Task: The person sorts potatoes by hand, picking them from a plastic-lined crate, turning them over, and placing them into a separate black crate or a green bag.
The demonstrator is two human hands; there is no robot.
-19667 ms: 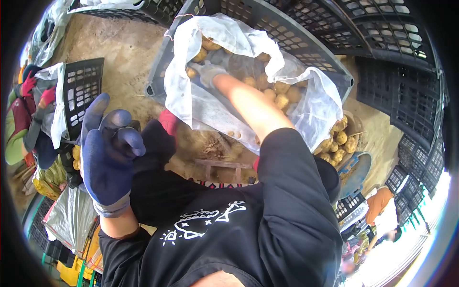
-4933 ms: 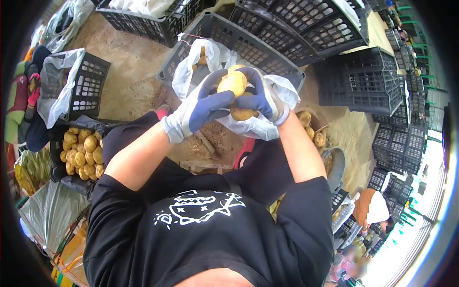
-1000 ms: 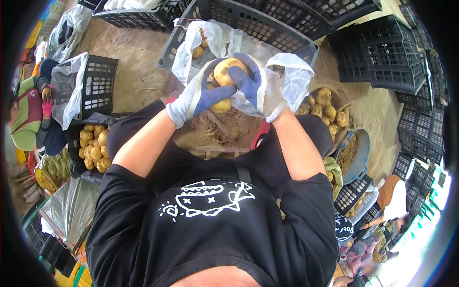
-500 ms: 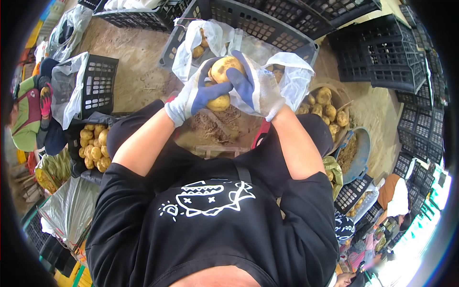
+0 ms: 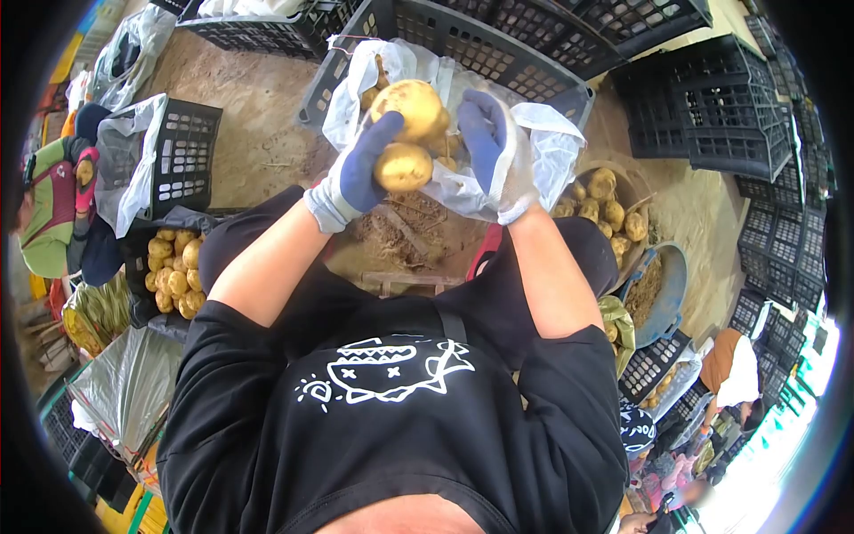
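Note:
My left hand (image 5: 360, 173), in a blue-and-white work glove, is closed on potatoes: a large round potato (image 5: 409, 105) on top and a smaller oval potato (image 5: 404, 167) below, with another partly hidden behind them. To their right, my right hand (image 5: 496, 147) wears a matching glove; its fingers are slightly curved, with a gap between it and the potatoes. Both hands hover over the near side of a dark plastic crate (image 5: 485, 55) lined with a thin white plastic bag (image 5: 551, 133). Potatoes show inside that crate, partly covered by the liner.
A wide basket of potatoes (image 5: 612, 206) and a blue bucket (image 5: 680, 298) of soil stand by my right knee. Beside my left knee is a dark container of potatoes (image 5: 178, 274). Black crates (image 5: 703, 107) are around. At far left a person in a pink glove (image 5: 84, 182) holds a potato.
My right hand has let go of the potatoes and drawn away to the right. My left hand keeps them, now more exposed to view.

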